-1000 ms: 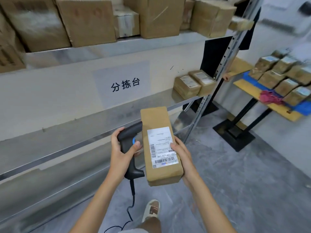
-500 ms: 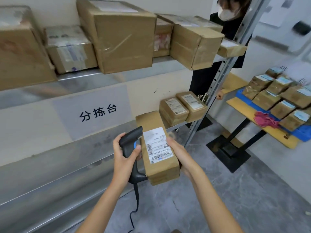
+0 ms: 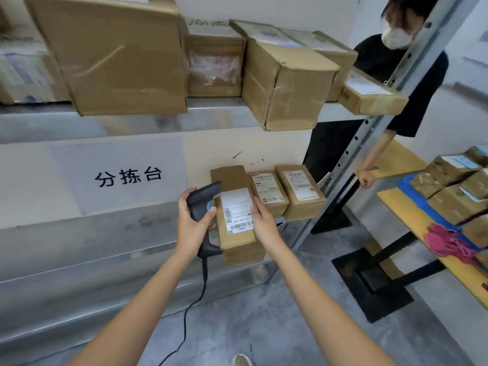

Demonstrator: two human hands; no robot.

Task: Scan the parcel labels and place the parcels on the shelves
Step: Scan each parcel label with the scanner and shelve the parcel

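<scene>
A metal shelf unit [image 3: 148, 233] fills the left and middle, its upper shelf [image 3: 211, 112] carrying a row of big cardboard boxes [image 3: 113, 54], some wrapped in clear tape, and its middle level bearing a wall sign [image 3: 128, 177] with three black characters. To the right a second person [image 3: 390, 83] in a black top stands behind the shelf upright, beside a worktop [image 3: 412, 215] loaded with small brown parcels on blue sheeting and a pink cloth [image 3: 443, 240]. On the middle shelf two small labelled parcels [image 3: 287, 191] sit side by side, and touching the left one lies the long parcel [image 3: 235, 215], a narrow brown cardboard box with a white barcoded label [image 3: 237, 211] facing up, its near end at the shelf's front edge. The right hand [image 3: 264, 223] grips this parcel along its right side, thumb across the label. The left hand [image 3: 192, 223] is just beside the parcel's left edge, wrapped around the handle of a black corded scanner [image 3: 203, 207], with the thumb by its blue button.
</scene>
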